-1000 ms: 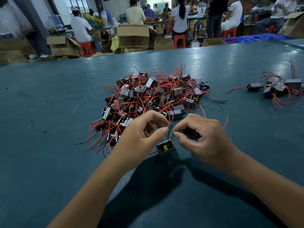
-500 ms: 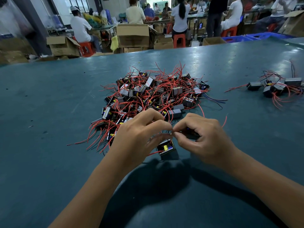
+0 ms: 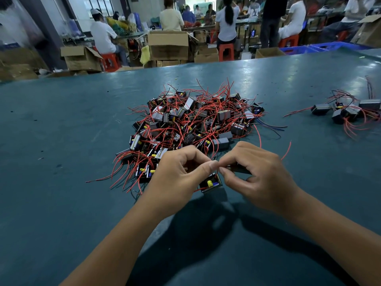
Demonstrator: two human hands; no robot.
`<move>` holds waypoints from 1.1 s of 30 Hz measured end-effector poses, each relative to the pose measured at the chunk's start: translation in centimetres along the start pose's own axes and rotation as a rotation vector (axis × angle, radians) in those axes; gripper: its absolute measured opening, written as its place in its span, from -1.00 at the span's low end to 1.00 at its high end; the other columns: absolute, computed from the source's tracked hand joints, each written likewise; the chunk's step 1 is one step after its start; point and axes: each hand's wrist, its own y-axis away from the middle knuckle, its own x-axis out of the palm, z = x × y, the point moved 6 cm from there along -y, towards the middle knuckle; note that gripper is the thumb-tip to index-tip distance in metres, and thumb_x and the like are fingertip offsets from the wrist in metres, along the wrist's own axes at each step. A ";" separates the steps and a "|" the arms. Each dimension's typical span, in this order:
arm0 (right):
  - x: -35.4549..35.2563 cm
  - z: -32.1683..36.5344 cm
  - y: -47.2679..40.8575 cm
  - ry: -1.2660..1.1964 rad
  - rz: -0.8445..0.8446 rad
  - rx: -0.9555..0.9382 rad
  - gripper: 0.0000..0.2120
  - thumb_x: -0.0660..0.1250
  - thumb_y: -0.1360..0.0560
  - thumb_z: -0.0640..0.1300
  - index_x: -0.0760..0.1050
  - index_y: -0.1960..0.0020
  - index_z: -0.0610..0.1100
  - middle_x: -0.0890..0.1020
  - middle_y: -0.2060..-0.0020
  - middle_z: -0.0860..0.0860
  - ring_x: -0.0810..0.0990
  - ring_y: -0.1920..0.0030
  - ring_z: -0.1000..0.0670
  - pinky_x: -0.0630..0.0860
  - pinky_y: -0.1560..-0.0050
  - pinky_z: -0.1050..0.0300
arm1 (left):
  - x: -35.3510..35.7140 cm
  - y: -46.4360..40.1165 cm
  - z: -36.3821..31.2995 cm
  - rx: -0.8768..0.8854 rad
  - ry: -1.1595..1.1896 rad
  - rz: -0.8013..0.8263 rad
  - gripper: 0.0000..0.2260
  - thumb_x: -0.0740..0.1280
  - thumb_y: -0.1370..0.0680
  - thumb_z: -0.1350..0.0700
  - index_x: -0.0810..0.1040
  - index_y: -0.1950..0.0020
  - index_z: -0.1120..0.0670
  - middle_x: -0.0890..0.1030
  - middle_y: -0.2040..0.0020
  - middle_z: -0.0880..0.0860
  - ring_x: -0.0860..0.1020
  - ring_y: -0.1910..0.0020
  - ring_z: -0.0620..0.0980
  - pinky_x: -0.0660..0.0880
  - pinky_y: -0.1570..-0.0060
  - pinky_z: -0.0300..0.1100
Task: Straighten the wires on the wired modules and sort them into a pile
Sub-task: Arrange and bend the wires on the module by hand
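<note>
Module [image 3: 210, 183] under both hands; left hand [image 3: 177, 178], right hand [image 3: 261, 176] pinching its wire, fingertips meeting.

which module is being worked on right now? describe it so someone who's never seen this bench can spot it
On the teal table, find the big tangled heap of modules with red wires at centre. Just nearer than its near edge, the left hand and right hand meet fingertip to fingertip. The module sits right below that pinch: alone, apart from the heap, open face with a yellow part showing.
</note>
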 end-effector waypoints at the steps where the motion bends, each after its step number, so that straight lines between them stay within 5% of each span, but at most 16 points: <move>1: 0.0 0.1 0.0 0.015 -0.005 -0.012 -0.97 0.41 -0.47 -0.28 0.63 0.12 -0.21 0.58 0.25 0.06 0.50 0.21 0.07 0.43 0.13 0.27 | 0.3 0.0 0.4 -0.071 0.093 -0.005 -0.83 0.45 -0.55 0.14 0.64 0.25 0.05 0.51 0.42 -0.14 0.39 0.47 -0.24 0.31 0.42 -0.44; 6: 0.3 0.2 0.0 0.022 0.007 -0.028 -0.96 0.42 -0.46 -0.31 0.61 0.16 -0.23 0.57 0.27 0.04 0.47 0.22 0.09 0.38 0.10 0.34 | 1.3 0.3 2.6 -0.428 0.412 -0.054 -0.84 0.43 -0.42 0.08 0.62 0.35 0.07 0.30 0.44 0.05 0.19 0.51 -0.09 0.19 0.53 -0.31; 9: 0.0 -0.3 0.0 -0.009 0.001 0.038 -0.96 0.42 -0.46 -0.28 0.60 0.17 -0.20 0.55 0.28 0.09 0.48 0.22 0.13 0.38 0.12 0.34 | -0.2 -0.1 0.6 -0.068 -0.033 -0.142 -0.91 0.43 -0.53 0.11 0.63 0.18 0.02 0.51 0.34 -0.05 0.38 0.42 -0.14 0.34 0.40 -0.31; 13: -0.3 -0.7 -0.1 -0.057 -0.021 0.101 -0.97 0.42 -0.44 -0.26 0.60 0.18 -0.17 0.51 0.27 0.21 0.46 0.22 0.24 0.36 0.12 0.42 | -1.0 0.0 -2.0 0.360 -0.387 -0.150 -0.88 0.48 -0.50 0.27 0.68 0.01 0.10 0.54 0.09 -0.01 0.52 0.17 -0.02 0.45 0.18 -0.22; 21: -0.2 -0.5 -0.1 -0.072 -0.011 0.096 -0.98 0.41 -0.44 -0.26 0.60 0.16 -0.18 0.52 0.25 0.22 0.48 0.21 0.25 0.36 0.13 0.41 | -0.8 0.1 -2.0 0.475 -0.560 -0.104 -0.89 0.45 -0.56 0.09 0.71 0.00 0.11 0.54 0.03 0.00 0.55 0.11 0.02 0.51 0.20 0.03; 27: -0.2 -0.6 0.1 -0.075 -0.011 0.088 -0.96 0.41 -0.48 -0.21 0.60 0.15 -0.15 0.55 0.26 0.13 0.49 0.22 0.17 0.38 0.15 0.35 | 0.1 0.0 -2.0 0.411 -0.493 -0.036 -0.87 0.35 -0.61 0.10 0.64 0.02 0.14 0.53 0.02 -0.02 0.51 0.10 -0.05 0.50 0.18 -0.03; 33: -0.3 0.1 0.0 -0.006 -0.012 0.012 -0.95 0.41 -0.49 -0.23 0.61 0.15 -0.20 0.57 0.25 0.08 0.49 0.21 0.11 0.39 0.10 0.33 | 0.7 0.0 -0.6 0.118 -0.205 0.038 -0.89 0.32 -0.59 0.07 0.56 0.11 0.06 0.49 0.25 -0.13 0.40 0.35 -0.15 0.29 0.31 -0.38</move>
